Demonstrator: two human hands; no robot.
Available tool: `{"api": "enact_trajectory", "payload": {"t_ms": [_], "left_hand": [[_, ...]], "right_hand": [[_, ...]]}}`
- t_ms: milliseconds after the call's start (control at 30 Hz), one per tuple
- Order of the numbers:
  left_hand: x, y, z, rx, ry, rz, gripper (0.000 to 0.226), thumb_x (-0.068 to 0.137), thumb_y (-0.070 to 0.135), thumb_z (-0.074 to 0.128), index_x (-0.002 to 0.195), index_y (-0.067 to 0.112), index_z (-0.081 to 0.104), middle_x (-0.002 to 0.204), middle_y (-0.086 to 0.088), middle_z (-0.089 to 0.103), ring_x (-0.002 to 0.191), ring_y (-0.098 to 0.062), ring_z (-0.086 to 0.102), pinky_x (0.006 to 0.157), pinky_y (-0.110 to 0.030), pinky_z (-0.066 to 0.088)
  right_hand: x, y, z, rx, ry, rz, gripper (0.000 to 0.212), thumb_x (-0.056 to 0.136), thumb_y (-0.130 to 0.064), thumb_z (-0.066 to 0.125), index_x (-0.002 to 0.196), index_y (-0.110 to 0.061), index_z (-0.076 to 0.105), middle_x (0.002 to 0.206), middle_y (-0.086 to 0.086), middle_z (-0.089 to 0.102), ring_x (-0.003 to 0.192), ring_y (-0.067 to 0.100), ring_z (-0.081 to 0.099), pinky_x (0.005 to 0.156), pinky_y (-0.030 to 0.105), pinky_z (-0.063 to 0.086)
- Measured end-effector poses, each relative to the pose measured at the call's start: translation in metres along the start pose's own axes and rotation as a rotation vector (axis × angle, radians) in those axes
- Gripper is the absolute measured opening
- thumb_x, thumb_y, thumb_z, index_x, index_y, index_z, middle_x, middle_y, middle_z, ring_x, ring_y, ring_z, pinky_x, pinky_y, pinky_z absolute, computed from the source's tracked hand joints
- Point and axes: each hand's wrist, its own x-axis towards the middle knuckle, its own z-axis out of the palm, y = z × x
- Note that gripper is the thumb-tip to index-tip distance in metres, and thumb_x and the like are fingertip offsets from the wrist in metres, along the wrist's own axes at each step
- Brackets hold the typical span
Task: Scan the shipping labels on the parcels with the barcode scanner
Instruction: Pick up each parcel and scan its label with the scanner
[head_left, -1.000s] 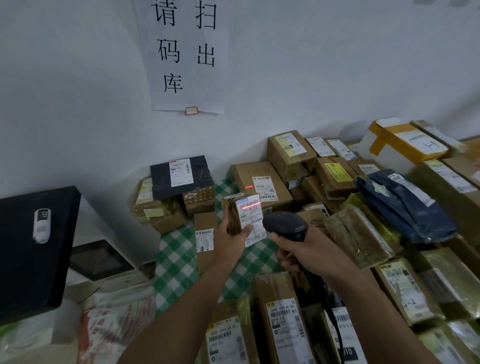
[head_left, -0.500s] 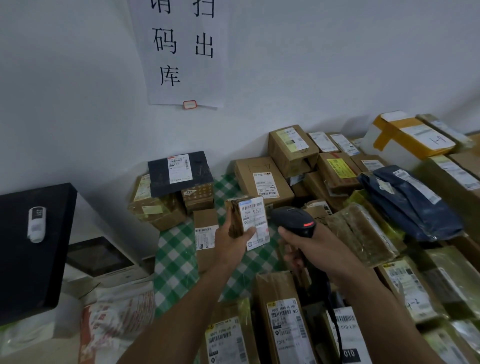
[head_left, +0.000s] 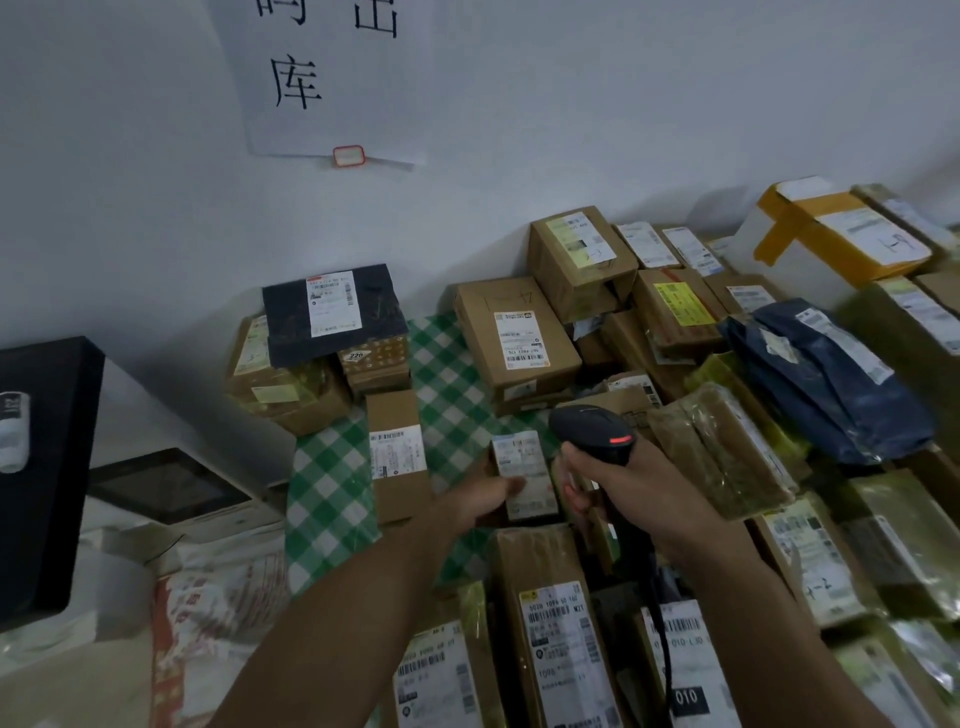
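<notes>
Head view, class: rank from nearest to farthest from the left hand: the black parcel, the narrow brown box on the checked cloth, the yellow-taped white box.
1. Narrow brown box, just left of the left hand.
2. Black parcel, back left.
3. Yellow-taped white box, far right at the back.

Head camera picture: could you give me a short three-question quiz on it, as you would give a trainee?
1. True or false: the right hand grips the barcode scanner.
2. What does the left hand hold? A: a small labelled parcel. B: a roll of tape. C: a pen.
3. Fill in: the checked tablecloth is white and ____.
Key: 1 true; 2 A; 3 green.
</notes>
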Motion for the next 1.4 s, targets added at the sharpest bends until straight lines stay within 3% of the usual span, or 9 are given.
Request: {"api": "enact_trajectory", "payload": {"t_ms": [133,267,433,533,733,867,1033,1267,1400], "left_hand": [[0.003,-0.003,0.002,-0.001,-0.014,-0.057,0.033,0.096,0.006,0.071,0.115,0.031,0.061,0.119,-0.001,0.072,0.111,-0.023,0.07,0.093,-0.042,0.061],[-0.007,0.0,-0.012,0.1,0.056,-0.001,0.025,0.099,0.023,0.069,0.124,0.025,0.066,0.121,0.0,0.071,0.104,-0.016,0.07,0.097,-0.04,0.059],[-0.02,-0.024,-0.053,0.346,0.676,0.367,0.028,0.096,0.027,0.069,0.123,0.026,0.066,0.123,0.006,0.063,0.112,-0.015,0.058,0.097,-0.033,0.047],[-0.011,-0.048,-0.084,0.384,0.857,0.362,0.031,0.093,0.019,0.07,0.123,0.025,0.069,0.131,-0.008,0.063,0.123,-0.032,0.054,0.104,-0.04,0.039],[-0.011,-0.06,-0.105,-0.06,0.697,0.061,0.095,0.08,0.025,0.089,0.156,0.013,0.034,0.148,-0.014,0.053,0.132,-0.032,0.054,0.109,-0.044,0.047],[-0.013,-0.065,-0.095,-0.195,0.528,0.062,0.095,0.076,0.018,0.092,0.152,0.015,0.036,0.132,-0.003,0.063,0.112,-0.021,0.063,0.093,-0.034,0.051],[-0.007,-0.068,-0.088,-0.157,0.44,0.087,0.112,0.068,0.019,0.096,0.157,0.027,0.027,0.137,0.0,0.063,0.115,-0.018,0.062,0.094,-0.035,0.052],[-0.019,-0.048,-0.079,-0.103,0.351,0.218,0.091,0.072,0.006,0.092,0.146,0.029,0.044,0.131,0.002,0.064,0.108,-0.011,0.061,0.082,-0.024,0.051],[-0.038,-0.034,-0.083,-0.074,0.339,0.3,0.097,0.072,0.019,0.095,0.152,0.034,0.042,0.124,0.007,0.059,0.106,-0.007,0.059,0.075,-0.02,0.052]], "right_hand": [[0.001,0.001,0.001,-0.003,0.005,-0.017,0.01,0.101,-0.031,0.068,0.102,-0.022,0.068,0.076,0.008,0.065,0.063,0.018,0.065,0.059,0.034,0.048],[0.003,-0.003,0.011,0.022,0.009,-0.008,0.014,0.1,-0.031,0.069,0.114,-0.03,0.068,0.073,-0.014,0.07,0.063,0.015,0.068,0.058,0.028,0.05],[0.0,-0.007,0.03,0.02,-0.035,0.005,0.026,0.099,-0.032,0.07,0.124,-0.038,0.064,0.11,-0.007,0.074,0.071,0.015,0.075,0.058,0.022,0.054],[-0.002,-0.007,0.039,0.042,-0.049,0.0,0.027,0.098,-0.031,0.071,0.125,-0.035,0.065,0.11,-0.002,0.075,0.072,0.018,0.074,0.057,0.02,0.053],[-0.005,-0.004,0.047,0.019,-0.074,0.015,0.032,0.098,-0.034,0.072,0.129,-0.039,0.063,0.116,-0.009,0.074,0.074,0.017,0.075,0.063,0.022,0.053],[-0.004,-0.005,0.05,0.003,-0.073,0.023,0.034,0.097,-0.035,0.073,0.129,-0.04,0.063,0.117,-0.01,0.074,0.075,0.016,0.076,0.063,0.022,0.053],[-0.003,-0.005,0.049,-0.034,-0.061,0.03,0.033,0.096,-0.036,0.073,0.127,-0.041,0.064,0.113,-0.011,0.075,0.075,0.015,0.076,0.064,0.023,0.053],[-0.005,-0.009,0.048,-0.044,-0.056,0.037,0.028,0.097,-0.033,0.072,0.124,-0.04,0.065,0.11,-0.009,0.075,0.072,0.015,0.075,0.062,0.022,0.053],[-0.008,-0.011,0.048,-0.025,-0.028,0.035,0.025,0.096,-0.033,0.074,0.12,-0.038,0.067,0.099,-0.009,0.078,0.069,0.016,0.073,0.06,0.023,0.053]]}}
